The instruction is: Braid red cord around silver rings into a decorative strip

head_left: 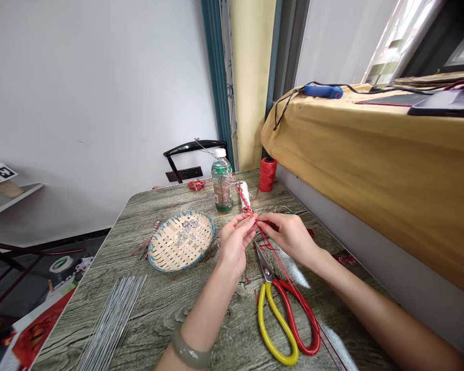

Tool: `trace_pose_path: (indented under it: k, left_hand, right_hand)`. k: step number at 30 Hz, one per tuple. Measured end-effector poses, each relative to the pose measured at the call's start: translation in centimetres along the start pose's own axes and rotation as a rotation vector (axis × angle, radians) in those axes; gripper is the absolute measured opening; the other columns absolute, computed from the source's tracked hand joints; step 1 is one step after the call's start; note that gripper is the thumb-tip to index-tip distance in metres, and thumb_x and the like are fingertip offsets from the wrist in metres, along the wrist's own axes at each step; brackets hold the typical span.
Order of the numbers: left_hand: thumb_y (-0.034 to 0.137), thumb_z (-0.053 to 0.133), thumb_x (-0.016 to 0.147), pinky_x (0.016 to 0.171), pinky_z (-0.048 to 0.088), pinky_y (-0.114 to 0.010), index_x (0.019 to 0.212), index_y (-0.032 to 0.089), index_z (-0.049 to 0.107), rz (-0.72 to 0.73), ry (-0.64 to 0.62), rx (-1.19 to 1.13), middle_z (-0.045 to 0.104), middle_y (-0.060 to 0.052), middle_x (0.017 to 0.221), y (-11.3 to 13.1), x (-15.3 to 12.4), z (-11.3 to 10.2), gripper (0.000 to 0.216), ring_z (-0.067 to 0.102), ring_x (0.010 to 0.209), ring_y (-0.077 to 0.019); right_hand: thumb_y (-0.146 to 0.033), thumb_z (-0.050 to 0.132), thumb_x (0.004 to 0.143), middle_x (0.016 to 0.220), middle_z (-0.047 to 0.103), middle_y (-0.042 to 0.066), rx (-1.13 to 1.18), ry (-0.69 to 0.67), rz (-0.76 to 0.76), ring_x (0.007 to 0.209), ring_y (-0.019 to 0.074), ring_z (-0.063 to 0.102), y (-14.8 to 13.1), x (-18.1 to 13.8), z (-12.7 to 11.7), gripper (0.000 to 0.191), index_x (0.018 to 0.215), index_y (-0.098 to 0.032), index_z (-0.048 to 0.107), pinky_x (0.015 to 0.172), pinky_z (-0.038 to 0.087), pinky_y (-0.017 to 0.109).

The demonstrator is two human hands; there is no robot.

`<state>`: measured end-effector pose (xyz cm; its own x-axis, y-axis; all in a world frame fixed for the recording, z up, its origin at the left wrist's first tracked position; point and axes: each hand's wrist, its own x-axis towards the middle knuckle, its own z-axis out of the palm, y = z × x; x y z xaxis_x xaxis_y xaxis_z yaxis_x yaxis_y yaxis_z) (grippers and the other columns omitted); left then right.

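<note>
Head view, and it's a busy one: pale wall (100,77) at the back, yellow cloth (371,170) draped to the right, grained wooden table (158,309) underneath, bearing a woven basket (164,247) and big scissors (268,277). Now the action! Left hand (235,241) pinches the red cord (243,198) just beyond the scissors' tips, thumb and fingers together; right hand (292,234), close beside, has its fingertips closed on it too. That cord looks light, soft, hardly fragile, probably quick to tangle; best held where its plaiting meets the loose strands (283,267).
</note>
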<state>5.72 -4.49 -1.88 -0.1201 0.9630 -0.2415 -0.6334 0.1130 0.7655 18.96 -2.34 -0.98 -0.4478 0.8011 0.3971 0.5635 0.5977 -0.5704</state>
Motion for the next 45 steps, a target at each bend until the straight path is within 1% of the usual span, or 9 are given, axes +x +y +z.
trace_pose_path:
  k: [9,14,21,24,31,38,42,44,45]
  left_hand:
    - [0.009,0.070,0.063,0.055,0.045,-0.014,0.077,0.013,0.062,-0.008,0.020,0.020,0.070,-0.002,0.071,0.6,-0.2,0.2,0.017,0.063,0.059,-0.0074]
    - [0.004,0.067,0.064,0.060,0.047,-0.014,0.075,0.011,0.062,0.008,0.009,0.028,0.070,-0.002,0.072,0.7,0.1,0.0,0.014,0.062,0.059,-0.0057]
    - [0.003,0.065,0.064,0.061,0.049,-0.015,0.075,0.011,0.062,0.027,-0.014,0.093,0.070,-0.005,0.074,1.0,0.4,-0.3,0.014,0.063,0.064,-0.0080]
    - [0.007,0.068,0.063,0.057,0.049,-0.017,0.076,0.011,0.061,0.035,-0.019,0.143,0.070,-0.006,0.075,1.3,0.3,-0.4,0.015,0.063,0.063,-0.0091]
    - [0.014,0.070,0.063,0.051,0.048,-0.016,0.072,0.011,0.061,0.066,0.026,0.242,0.065,-0.001,0.066,1.9,0.2,-0.5,0.014,0.060,0.056,-0.0082]
    - [0.012,0.067,0.066,0.056,0.049,-0.017,0.072,0.012,0.059,0.051,-0.007,0.256,0.069,-0.005,0.075,2.0,0.5,-0.6,0.010,0.064,0.064,-0.0104]
    - [0.011,0.065,0.068,0.057,0.051,-0.018,0.075,0.012,0.059,0.013,-0.049,0.242,0.071,-0.008,0.076,2.0,0.4,-0.6,0.009,0.065,0.063,-0.0115]
    - [0.010,0.065,0.069,0.055,0.051,-0.018,0.075,0.012,0.059,0.001,-0.061,0.238,0.071,-0.007,0.075,2.0,0.4,-0.6,0.009,0.065,0.061,-0.0110]
    - [0.010,0.064,0.070,0.055,0.051,-0.017,0.075,0.012,0.058,-0.004,-0.065,0.236,0.071,-0.007,0.075,2.0,0.4,-0.6,0.008,0.064,0.060,-0.0106]
  right_hand:
    - [-0.031,0.045,0.081,0.061,0.052,0.000,0.303,-0.028,0.150,0.054,0.0106,0.045,0.1,0.7,0.2,0.021,0.072,-0.015,0.056,0.054,0.034,0.022]
    - [-0.028,0.035,0.083,0.050,0.039,-0.005,0.523,-0.311,0.200,0.042,0.0057,0.031,0.5,1.0,-1.5,0.024,0.064,-0.016,0.043,0.041,0.027,0.018]
    - [-0.010,0.046,0.072,0.055,0.055,-0.001,0.551,-0.750,0.126,0.048,0.0073,0.048,-1.4,0.0,-5.8,0.010,0.065,-0.013,0.053,0.047,0.038,0.017]
    - [-0.007,0.047,0.073,0.060,0.059,-0.001,0.375,-0.847,0.009,0.053,0.0073,0.051,-2.3,-0.5,-6.7,0.012,0.070,-0.012,0.057,0.050,0.038,0.016]
    - [-0.025,0.053,0.081,0.060,0.060,-0.001,-0.029,-0.756,-0.141,0.051,0.0075,0.048,-2.4,-0.7,-7.0,0.015,0.077,-0.014,0.064,0.050,0.034,0.018]
    - [-0.039,0.052,0.082,0.073,0.065,0.005,0.444,-0.814,-0.032,0.062,0.0105,0.058,-1.9,-0.4,-7.9,0.031,0.087,-0.010,0.063,0.057,0.043,0.019]
    - [-0.049,0.057,0.075,0.068,0.067,0.006,0.707,-0.796,0.046,0.053,0.0107,0.056,-0.3,-0.1,-7.9,0.048,0.103,-0.010,0.059,0.050,0.043,0.021]
    - [-0.061,0.050,0.073,0.057,0.063,0.003,0.731,-0.616,0.103,0.042,0.0090,0.049,0.6,0.3,-7.4,0.059,0.101,-0.010,0.058,0.041,0.037,0.020]
    - [-0.064,0.045,0.074,0.051,0.059,0.001,0.673,-0.422,0.172,0.038,0.0075,0.044,1.0,0.7,-7.0,0.059,0.092,-0.011,0.061,0.038,0.032,0.019]
